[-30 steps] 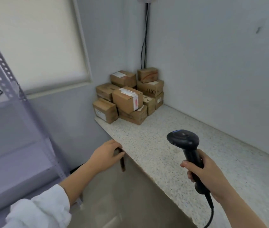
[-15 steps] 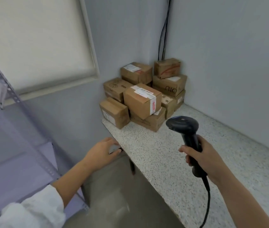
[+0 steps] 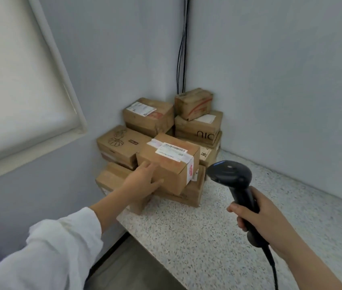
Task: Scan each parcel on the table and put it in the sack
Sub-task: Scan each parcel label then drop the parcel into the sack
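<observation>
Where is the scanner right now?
In the head view the scanner sits right of centre, gripped in the right hand over the speckled table, just right of the front box.

The rear cardboard box [image 3: 195, 129] bears the letters "nio".

Soft window [image 3: 19, 76] daylight, wide-angle warp, blurred edges

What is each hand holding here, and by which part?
The right hand grips the barcode scanner by its handle. The left hand holds nothing yet: its straight fingers touch the near side of the front parcel.
</observation>
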A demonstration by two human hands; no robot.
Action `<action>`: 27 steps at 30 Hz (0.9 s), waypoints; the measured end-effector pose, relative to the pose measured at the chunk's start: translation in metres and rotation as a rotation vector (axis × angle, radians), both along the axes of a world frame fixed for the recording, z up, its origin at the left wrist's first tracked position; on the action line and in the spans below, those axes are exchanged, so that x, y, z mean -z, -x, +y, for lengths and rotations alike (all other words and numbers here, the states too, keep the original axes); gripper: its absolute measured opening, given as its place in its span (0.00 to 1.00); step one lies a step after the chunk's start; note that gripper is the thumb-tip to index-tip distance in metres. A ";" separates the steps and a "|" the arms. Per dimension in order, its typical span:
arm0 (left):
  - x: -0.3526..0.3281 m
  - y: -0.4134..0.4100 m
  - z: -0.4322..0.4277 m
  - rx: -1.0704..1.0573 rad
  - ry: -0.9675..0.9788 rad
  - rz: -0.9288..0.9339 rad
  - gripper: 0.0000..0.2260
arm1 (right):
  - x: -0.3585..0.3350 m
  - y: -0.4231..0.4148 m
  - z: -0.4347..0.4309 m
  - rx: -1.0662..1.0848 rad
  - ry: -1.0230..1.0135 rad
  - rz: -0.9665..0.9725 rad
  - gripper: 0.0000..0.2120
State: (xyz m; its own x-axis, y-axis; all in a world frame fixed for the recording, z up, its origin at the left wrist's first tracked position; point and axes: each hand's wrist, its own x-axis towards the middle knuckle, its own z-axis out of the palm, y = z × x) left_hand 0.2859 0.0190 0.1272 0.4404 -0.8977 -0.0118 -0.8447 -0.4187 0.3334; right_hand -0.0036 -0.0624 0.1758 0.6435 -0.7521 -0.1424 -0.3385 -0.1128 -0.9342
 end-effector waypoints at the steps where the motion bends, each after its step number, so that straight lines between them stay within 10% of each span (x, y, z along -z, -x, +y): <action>1: 0.000 -0.017 -0.016 0.026 0.005 -0.013 0.22 | 0.002 -0.010 -0.002 0.023 -0.007 0.009 0.06; 10: 0.021 -0.110 -0.112 -0.179 -0.205 0.233 0.52 | 0.013 -0.051 0.000 0.299 -0.093 -0.012 0.07; 27: 0.038 0.042 -0.163 0.213 -0.249 0.317 0.43 | 0.019 0.017 -0.020 0.628 -0.121 -0.023 0.05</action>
State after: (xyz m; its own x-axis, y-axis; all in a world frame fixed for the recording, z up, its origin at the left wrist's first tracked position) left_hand 0.2441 -0.1444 0.0896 0.1857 -0.9207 -0.3434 -0.7933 -0.3467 0.5004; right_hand -0.0209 -0.0820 0.1572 0.0895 -0.9662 -0.2418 -0.2856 0.2076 -0.9356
